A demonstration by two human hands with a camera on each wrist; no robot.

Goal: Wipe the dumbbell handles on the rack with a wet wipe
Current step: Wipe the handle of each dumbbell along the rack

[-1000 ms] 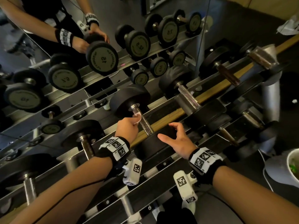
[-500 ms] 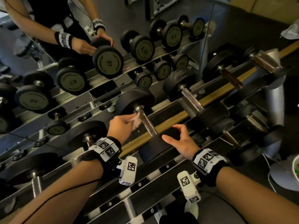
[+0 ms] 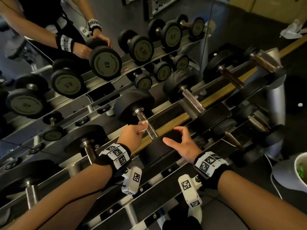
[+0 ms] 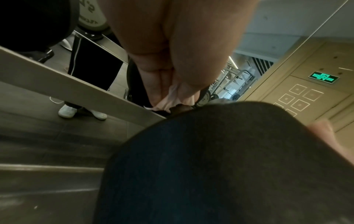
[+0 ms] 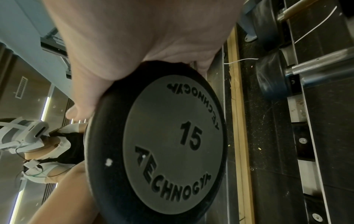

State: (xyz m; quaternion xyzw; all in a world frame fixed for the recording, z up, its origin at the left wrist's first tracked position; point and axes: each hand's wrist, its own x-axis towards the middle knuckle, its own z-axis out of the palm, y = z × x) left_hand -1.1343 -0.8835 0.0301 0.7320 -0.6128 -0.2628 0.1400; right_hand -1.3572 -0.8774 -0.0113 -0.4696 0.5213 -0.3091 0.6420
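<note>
A black dumbbell lies on the rack's upper tier, its chrome handle (image 3: pixel 150 130) running from the far head (image 3: pixel 132 105) to the near head (image 3: pixel 154 148). My left hand (image 3: pixel 142 128) pinches a white wet wipe (image 3: pixel 144 125) against the upper part of that handle; the left wrist view shows the crumpled wipe (image 4: pixel 172 98) between thumb and fingers (image 4: pixel 157 84). My right hand (image 3: pixel 181 140) rests on the near head with fingers spread and loosely curved. In the right wrist view the palm (image 5: pixel 145 45) sits on the rim of the end plate (image 5: pixel 172 144), marked 15.
More dumbbells lie on the same tier: one to the right (image 3: pixel 192 100), another to the left (image 3: pixel 89 150), one at far left (image 3: pixel 31 193). A mirror (image 3: pixel 103 63) behind the rack repeats them and my arms. A white container (image 3: pixel 299 170) stands at lower right.
My left hand has shifted the wipe slightly on the upper handle, off to the left side and back onto it. The right hand has stayed on the near head.
</note>
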